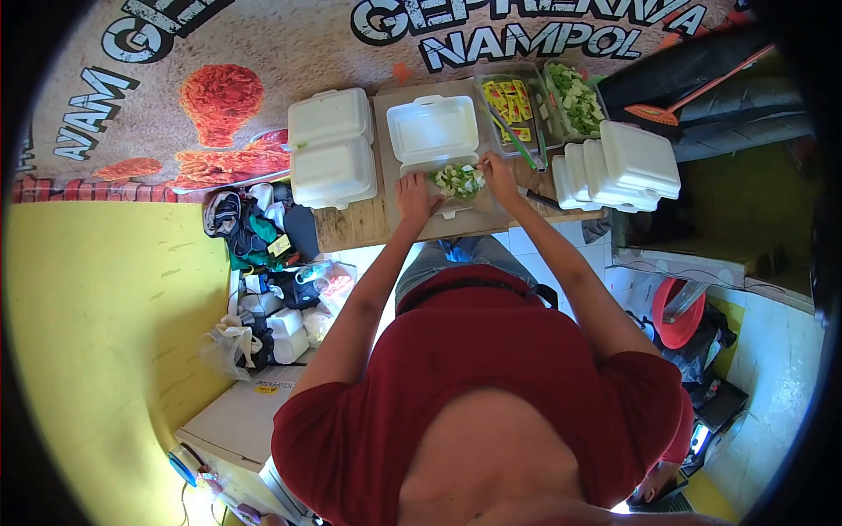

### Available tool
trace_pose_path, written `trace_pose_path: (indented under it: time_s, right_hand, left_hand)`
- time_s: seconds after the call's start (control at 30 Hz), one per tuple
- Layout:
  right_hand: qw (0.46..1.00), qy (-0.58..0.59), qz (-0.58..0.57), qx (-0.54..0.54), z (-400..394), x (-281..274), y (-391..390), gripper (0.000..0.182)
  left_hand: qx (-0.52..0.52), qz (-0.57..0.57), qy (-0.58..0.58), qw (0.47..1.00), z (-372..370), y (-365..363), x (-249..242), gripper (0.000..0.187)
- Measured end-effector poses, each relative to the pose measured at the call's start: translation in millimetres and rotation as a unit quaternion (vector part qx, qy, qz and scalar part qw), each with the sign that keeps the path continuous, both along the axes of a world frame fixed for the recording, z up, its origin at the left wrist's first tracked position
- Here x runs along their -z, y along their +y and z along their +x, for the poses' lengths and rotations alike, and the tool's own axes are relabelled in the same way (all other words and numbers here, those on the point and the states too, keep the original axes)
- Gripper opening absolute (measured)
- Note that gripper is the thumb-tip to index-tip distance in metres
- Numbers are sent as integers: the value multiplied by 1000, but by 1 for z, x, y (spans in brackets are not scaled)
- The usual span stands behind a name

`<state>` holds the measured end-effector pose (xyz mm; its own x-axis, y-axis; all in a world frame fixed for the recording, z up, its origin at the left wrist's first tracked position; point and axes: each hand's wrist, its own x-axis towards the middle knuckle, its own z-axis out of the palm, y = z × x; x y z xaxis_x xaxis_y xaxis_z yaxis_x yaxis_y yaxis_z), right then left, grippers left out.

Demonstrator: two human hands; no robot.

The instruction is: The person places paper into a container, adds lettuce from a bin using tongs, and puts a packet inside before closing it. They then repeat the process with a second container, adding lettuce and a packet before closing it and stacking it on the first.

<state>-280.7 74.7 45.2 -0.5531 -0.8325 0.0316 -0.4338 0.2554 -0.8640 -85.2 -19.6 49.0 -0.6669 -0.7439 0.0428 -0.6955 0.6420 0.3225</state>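
An open white foam food box (432,130) stands on the wooden table, its lid tipped back away from me. Chopped green and white vegetables (459,181) fill the near half. My left hand (416,196) is closed on the left edge of the box, fingers curled at the rim beside the greens. At the right edge, my right hand (500,177) has its fingers drawn together, touching the rim or the vegetables; what lies between the fingertips is too small to make out.
Closed foam boxes (331,171) stand left; more foam boxes (633,162) are stacked right. Behind are a tub of yellow sachets (506,101) with green-handled tongs (513,138) and a tub of chopped greens (576,101). A dark-handled knife (539,198) lies near my right forearm.
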Motion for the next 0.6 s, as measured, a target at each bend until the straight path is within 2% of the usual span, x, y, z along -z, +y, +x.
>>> trace_pose_path:
  time_s: [0.27,0.37,0.47,0.6]
  right_hand:
    - [996,51,17,-76,-6,-9,-5,6]
    - [996,47,17,-71,-9,-4,-5,6]
    - [991,99,27,-89,-10,-5,-2,5]
    - [988,91,45,-113,-15,-2,-2,5]
  left_hand:
    - [-36,5,98,994,-11,-4,13,27]
    - [-9,-17,139,990,-12,1,4,19]
    - [37,-106,154,982,-13,5,-9,15]
    - [47,-36,131,990,-31,-4,-21,10]
